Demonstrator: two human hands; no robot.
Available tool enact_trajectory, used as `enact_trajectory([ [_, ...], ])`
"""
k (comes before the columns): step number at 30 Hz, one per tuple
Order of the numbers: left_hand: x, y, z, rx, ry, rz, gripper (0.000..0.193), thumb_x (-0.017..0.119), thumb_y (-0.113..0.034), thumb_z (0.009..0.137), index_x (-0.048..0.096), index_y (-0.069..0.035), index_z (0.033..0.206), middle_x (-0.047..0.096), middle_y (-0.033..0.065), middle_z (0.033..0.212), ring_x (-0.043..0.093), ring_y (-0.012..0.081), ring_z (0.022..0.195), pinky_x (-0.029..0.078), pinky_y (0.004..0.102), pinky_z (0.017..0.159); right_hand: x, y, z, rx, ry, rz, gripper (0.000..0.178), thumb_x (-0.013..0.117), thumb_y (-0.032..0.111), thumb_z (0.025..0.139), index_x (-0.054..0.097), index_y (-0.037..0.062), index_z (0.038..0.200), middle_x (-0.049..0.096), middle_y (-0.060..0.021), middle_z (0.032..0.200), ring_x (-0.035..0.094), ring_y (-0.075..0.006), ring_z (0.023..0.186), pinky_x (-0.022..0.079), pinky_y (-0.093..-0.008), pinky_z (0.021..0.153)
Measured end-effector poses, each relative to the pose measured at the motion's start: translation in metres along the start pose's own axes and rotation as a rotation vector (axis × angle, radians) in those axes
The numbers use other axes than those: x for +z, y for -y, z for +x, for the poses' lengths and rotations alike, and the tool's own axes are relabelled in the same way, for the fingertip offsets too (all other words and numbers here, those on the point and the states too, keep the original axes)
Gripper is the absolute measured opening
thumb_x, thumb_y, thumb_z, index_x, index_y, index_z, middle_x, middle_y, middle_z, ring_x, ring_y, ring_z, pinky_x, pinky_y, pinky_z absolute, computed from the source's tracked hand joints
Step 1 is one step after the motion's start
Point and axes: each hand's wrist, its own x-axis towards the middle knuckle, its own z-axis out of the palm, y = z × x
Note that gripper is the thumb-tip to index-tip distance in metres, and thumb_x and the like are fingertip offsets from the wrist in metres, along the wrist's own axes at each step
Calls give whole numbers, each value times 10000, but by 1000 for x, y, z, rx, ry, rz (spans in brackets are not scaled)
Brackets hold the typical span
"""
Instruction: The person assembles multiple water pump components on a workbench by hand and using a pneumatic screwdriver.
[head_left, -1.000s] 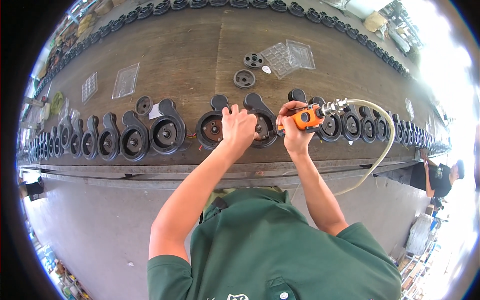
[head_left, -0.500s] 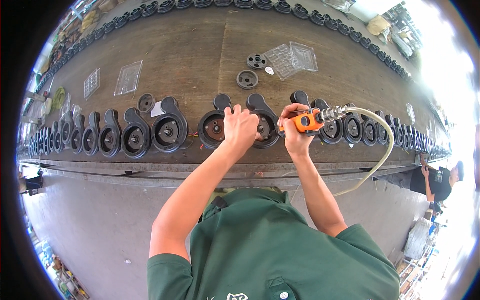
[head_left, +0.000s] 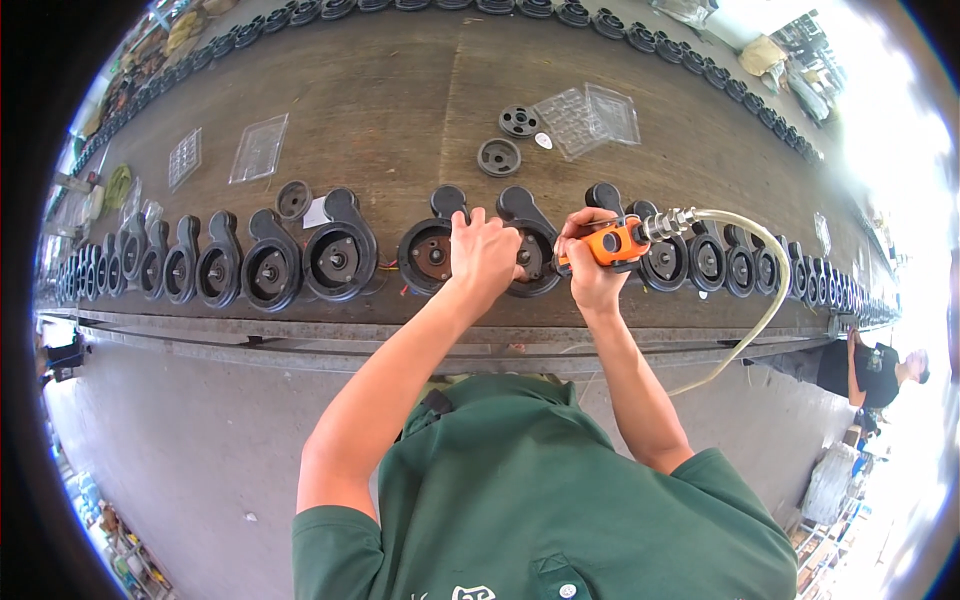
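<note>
My left hand (head_left: 484, 252) is closed at the left rim of a black round housing (head_left: 541, 262) with a raised arm; its thumb lies against the housing's front and the other fingertips are partly hidden. My right hand (head_left: 592, 268) wraps round an orange air tool (head_left: 615, 243), whose front end points left toward that same housing. Its tip is hidden by my fingers. From the tool's metal fitting (head_left: 670, 223) a pale hose (head_left: 780, 285) curves down to the right. Just left of my left hand stands another housing (head_left: 425, 262), with a brown disc inside.
Similar housings (head_left: 340, 258) line the bench's (head_left: 380, 130) near edge on both sides, and another row (head_left: 575, 14) runs along its far edge. Two loose round parts (head_left: 498, 157) and clear plastic trays (head_left: 612, 114) lie mid-bench. Another person (head_left: 868, 370) stands at far right.
Both hands and the orange air tool keep nearly the same place. The view has shifted slightly, and the person at far right has moved a little.
</note>
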Motion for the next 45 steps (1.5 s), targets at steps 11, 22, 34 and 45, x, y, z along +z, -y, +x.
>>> enact_trajectory([
  [11,1,2,0,-5,-9,-26,374,874,-434,649,771,-145,863,720,51,902,612,250,1047,407,445,914,-4,-5,-2,-42,48,-74,234,650,-88,780,617,-12,999,665,-70,850,638,-110,727,519,-237,632],
  [22,-6,-2,1,-57,123,-32,455,859,-445,685,788,-210,1068,720,32,980,607,264,1072,406,489,981,-2,-11,-10,-29,97,-151,219,676,-57,780,630,4,986,664,-44,843,639,-105,763,516,-252,709],
  [34,-4,-21,-59,-206,-479,-446,466,843,-201,742,685,-58,1156,619,123,1179,548,316,1154,425,438,987,0,-10,-4,-61,35,-127,239,647,-75,778,613,-25,1010,671,-79,831,645,-120,687,528,-236,594],
  [45,118,-40,-46,-838,-82,-1388,536,652,-251,948,441,82,1311,646,155,1045,662,187,736,567,323,618,42,-16,13,-25,46,21,214,594,-94,808,589,-30,1012,651,-89,820,641,-135,643,532,-249,562],
])
